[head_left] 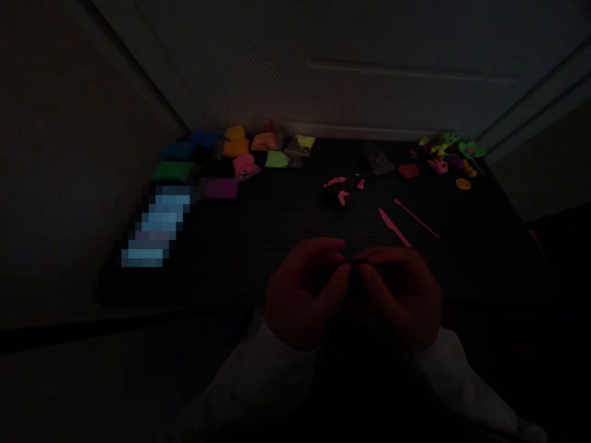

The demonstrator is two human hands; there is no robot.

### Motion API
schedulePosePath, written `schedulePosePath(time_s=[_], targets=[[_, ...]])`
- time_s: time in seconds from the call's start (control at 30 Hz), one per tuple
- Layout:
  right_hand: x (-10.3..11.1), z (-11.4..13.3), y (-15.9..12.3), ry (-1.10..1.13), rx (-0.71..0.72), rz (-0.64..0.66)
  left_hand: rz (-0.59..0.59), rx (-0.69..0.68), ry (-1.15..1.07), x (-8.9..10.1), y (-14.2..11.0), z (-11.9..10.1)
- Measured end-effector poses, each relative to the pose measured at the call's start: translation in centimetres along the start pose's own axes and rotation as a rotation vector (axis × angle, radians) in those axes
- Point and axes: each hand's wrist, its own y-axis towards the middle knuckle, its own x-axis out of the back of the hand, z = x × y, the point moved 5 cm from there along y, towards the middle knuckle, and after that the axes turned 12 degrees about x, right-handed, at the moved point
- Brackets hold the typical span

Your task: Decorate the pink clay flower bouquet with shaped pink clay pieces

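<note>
In dim light, my left hand [300,298] and my right hand [409,298] meet over the table's near edge. Thumb and fingers of both are pinched at one spot, around something dark and small that I cannot make out. Just past the right hand's knuckles lies a pink modelling knife [391,225], its lower end hidden behind that hand. A thin pink modelling stick [415,218] rests beside it. Farther back sits a dark lump with pink pieces [340,191] on it, and a small pink bit [361,184] lies to its right.
Packets of coloured clay [220,188] fill the back left of the dark table [258,215]. A lit, blurred screen [157,227] lies at the left. Small flower-like clay figures [455,154] crowd the back right, near a red lump [408,171] and a clear packet [378,160].
</note>
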Motion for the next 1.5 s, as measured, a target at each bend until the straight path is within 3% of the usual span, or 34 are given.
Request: schedulePosePath(time_s=[0.2,0.47,0.6,0.7,0.83,0.97,1.07,1.27,1.4,1.5], targets=[[-0.3,0.6,-0.1,-0.129,0.150,0.013,-0.118,-0.168,0.170,0.2,-0.5,-0.5],[0.0,1.0,-0.1,-0.044,0.143,0.157,-0.145,-0.320,0.280,0.4,-0.9,-0.9],[0.1,0.3,0.1,0.093,0.009,0.070,-0.122,-0.320,0.271,0.3,-1.0,-0.8],[-0.2,-0.9,0.1,0.284,-0.172,0.033,-0.104,-0.309,0.269,0.2,-1.0,-0.8],[-0.9,-2.2,-0.3,0.553,-0.449,0.084,-0.083,-0.284,0.236,0.3,-1.0,-0.9],[-1.4,-2.5,-0.6,0.673,-0.593,0.165,-0.051,-0.256,0.252,0.3,-0.9,-1.1],[-1.3,-2.7,-0.5,0.614,-0.596,0.153,-0.056,-0.225,0.255,0.2,-0.7,-1.1],[-0.7,-2.5,-0.1,0.407,-0.440,0.099,-0.090,-0.145,0.223,0.3,-0.3,-0.8],[-0.6,-2.2,0.0,0.327,-0.415,0.104,-0.018,-0.115,0.216,0.5,-0.1,-0.7],[-0.6,-2.2,0.0,0.379,-0.438,0.121,0.111,-0.140,0.209,0.7,-0.1,-0.8]])
